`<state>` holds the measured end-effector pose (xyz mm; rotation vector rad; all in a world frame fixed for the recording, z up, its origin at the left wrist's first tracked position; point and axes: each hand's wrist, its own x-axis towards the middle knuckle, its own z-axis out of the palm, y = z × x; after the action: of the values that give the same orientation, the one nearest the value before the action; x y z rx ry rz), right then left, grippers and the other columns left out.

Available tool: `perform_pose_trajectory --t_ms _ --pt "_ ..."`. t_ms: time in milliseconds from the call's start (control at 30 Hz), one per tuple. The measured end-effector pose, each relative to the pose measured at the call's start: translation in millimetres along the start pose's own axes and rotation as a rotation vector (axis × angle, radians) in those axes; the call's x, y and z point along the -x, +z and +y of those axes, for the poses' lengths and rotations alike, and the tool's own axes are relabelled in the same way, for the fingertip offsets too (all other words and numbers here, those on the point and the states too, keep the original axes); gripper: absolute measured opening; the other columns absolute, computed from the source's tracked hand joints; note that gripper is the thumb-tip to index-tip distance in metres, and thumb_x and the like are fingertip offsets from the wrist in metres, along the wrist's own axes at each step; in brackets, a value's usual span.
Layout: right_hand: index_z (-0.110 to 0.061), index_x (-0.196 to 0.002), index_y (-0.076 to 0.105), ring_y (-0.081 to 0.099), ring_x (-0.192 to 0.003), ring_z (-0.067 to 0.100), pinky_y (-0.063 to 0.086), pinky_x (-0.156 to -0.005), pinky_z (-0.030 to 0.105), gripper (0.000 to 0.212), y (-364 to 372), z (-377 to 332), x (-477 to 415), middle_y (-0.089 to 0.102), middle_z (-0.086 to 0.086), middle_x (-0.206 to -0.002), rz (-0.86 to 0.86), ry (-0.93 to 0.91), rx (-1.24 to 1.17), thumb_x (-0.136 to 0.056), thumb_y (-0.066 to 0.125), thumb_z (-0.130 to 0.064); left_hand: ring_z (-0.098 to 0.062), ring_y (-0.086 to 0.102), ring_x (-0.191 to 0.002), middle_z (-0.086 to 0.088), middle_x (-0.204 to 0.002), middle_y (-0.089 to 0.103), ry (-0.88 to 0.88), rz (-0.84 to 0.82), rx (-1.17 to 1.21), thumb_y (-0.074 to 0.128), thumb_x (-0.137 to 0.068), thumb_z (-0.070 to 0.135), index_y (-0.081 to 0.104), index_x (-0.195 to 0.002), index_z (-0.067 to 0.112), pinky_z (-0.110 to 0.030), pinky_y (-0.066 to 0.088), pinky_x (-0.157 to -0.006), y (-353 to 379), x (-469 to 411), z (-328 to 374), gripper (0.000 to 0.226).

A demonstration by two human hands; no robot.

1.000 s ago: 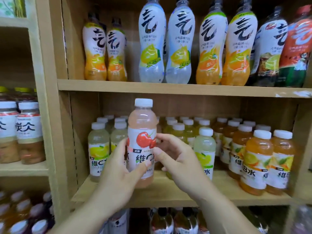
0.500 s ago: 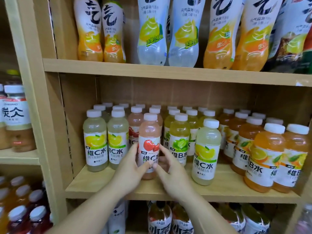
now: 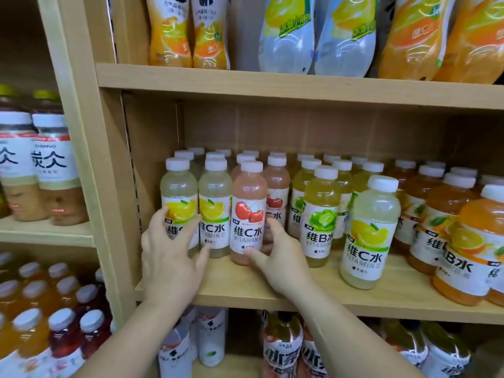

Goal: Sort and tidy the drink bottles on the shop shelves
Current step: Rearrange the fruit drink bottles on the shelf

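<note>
I am looking into wooden shop shelving, with the middle shelf (image 3: pixel 245 290) sitting nearest and carrying rows of small white-capped drink bottles. What is worrying me is the crowding at the front. The cherry bottle (image 3: pixel 248 214) is standing upright at the head of its row, close against the second lemon bottle (image 3: pixel 215 197) on its left. Any sideways nudge while I am squaring it up could be tipping that neighbour or the ones behind. A stray lemon bottle (image 3: pixel 368 236) is also standing alone near the front edge to the right, ahead of the lime bottle (image 3: pixel 321 214), where a passing forearm could be sweeping it off. The right hand (image 3: pixel 278 257) is grasping the cherry bottle low down, thumb on the label front and fingers wrapping behind. The left hand (image 3: pixel 169 257) is lying released, fingers spread, touching the leftmost lemon bottle (image 3: pixel 178 192) without closing on it. Farther back, more caps are filling the rows, orange bottles (image 3: pixel 463 241) are crowding the right side, and taller bottles (image 3: pixel 286 45) are standing on the upper shelf (image 3: pixel 272 83).
</note>
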<state>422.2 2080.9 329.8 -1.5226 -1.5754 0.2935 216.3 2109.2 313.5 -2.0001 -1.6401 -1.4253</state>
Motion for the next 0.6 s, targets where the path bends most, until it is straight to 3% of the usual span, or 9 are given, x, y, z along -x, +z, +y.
perform_pose_trajectory --t_ms 100,300,533,600 --pt "-0.039 -0.137 0.044 0.066 -0.108 0.010 0.056 -0.093 0.033 0.063 5.9 0.3 -4.9 0.067 -0.016 -0.126 0.008 0.017 0.054 -0.085 0.079 -0.035 -0.037 0.043 -0.123 -0.007 -0.155 0.027 -0.036 -0.007 0.029 0.088 -0.074 0.032 0.066 -0.133 0.031 -0.051 0.049 -0.097 0.8 -0.1 0.3 0.063" --pt "-0.035 -0.146 0.041 0.065 -0.115 0.015 0.054 -0.098 0.036 0.068 14.2 0.4 -11.3 0.067 -0.010 -0.132 0.034 0.028 0.102 -0.088 0.077 -0.034 -0.035 0.033 -0.137 -0.008 -0.168 0.014 -0.039 -0.045 -0.085 0.072 -0.079 0.062 0.045 -0.151 0.035 -0.053 0.042 -0.106 3.7 -0.7 -1.6 0.082" --pt "-0.032 -0.143 0.046 0.064 -0.118 0.015 0.054 -0.099 0.037 0.063 15.0 -0.8 -8.2 0.066 -0.010 -0.132 0.033 0.026 0.078 -0.088 0.076 -0.035 -0.037 0.030 -0.138 -0.010 -0.166 0.014 -0.047 -0.073 -0.082 0.073 -0.081 0.056 0.046 -0.151 0.032 -0.057 0.039 -0.107 1.5 1.6 0.0 0.079" --pt "-0.031 -0.143 0.048 0.061 -0.120 0.011 0.051 -0.102 0.032 0.063 8.9 -5.3 0.8 0.063 -0.010 -0.133 0.068 0.004 0.086 -0.088 0.076 -0.038 -0.040 0.034 -0.135 -0.012 -0.161 0.023 -0.009 -0.022 -0.030 0.075 -0.082 0.049 0.053 -0.145 0.027 -0.058 0.039 -0.106 -2.4 4.9 3.5 0.071"
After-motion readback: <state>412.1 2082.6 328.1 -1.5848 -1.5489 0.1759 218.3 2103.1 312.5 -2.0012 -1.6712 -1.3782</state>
